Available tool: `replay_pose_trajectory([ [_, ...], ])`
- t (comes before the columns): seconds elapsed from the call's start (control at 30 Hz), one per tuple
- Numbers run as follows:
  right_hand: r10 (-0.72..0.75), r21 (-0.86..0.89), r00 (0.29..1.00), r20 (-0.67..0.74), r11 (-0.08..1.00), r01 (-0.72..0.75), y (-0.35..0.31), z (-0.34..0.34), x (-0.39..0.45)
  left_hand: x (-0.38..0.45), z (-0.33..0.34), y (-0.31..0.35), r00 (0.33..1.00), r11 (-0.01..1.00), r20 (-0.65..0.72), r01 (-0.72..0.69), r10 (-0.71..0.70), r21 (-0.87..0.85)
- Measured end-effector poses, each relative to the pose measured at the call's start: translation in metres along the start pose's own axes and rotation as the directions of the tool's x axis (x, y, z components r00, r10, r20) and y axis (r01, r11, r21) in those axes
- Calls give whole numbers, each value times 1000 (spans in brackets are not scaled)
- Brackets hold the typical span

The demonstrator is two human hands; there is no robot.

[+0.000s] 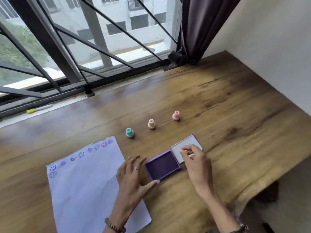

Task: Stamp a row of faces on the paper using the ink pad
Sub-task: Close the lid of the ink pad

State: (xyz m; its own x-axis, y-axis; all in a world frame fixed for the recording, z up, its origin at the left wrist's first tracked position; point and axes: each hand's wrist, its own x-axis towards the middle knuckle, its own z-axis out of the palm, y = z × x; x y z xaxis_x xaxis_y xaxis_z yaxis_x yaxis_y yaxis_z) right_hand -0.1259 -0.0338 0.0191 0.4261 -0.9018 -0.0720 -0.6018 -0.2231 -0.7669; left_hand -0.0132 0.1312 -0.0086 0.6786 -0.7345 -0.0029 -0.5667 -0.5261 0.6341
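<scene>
A: From the head view, why is the left hand [133, 175] spread wide?

B: Fingers splayed, holding nothing; its thumb touches the near edge of the ink pad [162, 166], probably steadying it beside the paper [87, 190].

A: And the right hand [195, 158]?

B: Fingers pinched narrow on the pad's open lid [185, 148], likely to close it. The row of faces [80, 155] runs along the paper's far edge; three stamps [151, 123] stand upright beyond, untouched.
</scene>
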Motion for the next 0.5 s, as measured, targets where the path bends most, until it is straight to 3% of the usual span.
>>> replay_pose_trajectory([
  [0.17, 104, -17, 979, -178, 994, -109, 29, -10, 5, -1, 12, -2, 997, 996, 57, -52, 47, 79],
  [0.4, 110, -119, 986, -123, 985, -125, 23, -10, 10, -3, 10, 1, 999, 998, 7, -51, 50, 24],
  [0.5, 107, 11, 987, -121, 994, -106, 22, -12, 8, -3, 10, 2, 999, 999, 0, -47, 47, 25],
])
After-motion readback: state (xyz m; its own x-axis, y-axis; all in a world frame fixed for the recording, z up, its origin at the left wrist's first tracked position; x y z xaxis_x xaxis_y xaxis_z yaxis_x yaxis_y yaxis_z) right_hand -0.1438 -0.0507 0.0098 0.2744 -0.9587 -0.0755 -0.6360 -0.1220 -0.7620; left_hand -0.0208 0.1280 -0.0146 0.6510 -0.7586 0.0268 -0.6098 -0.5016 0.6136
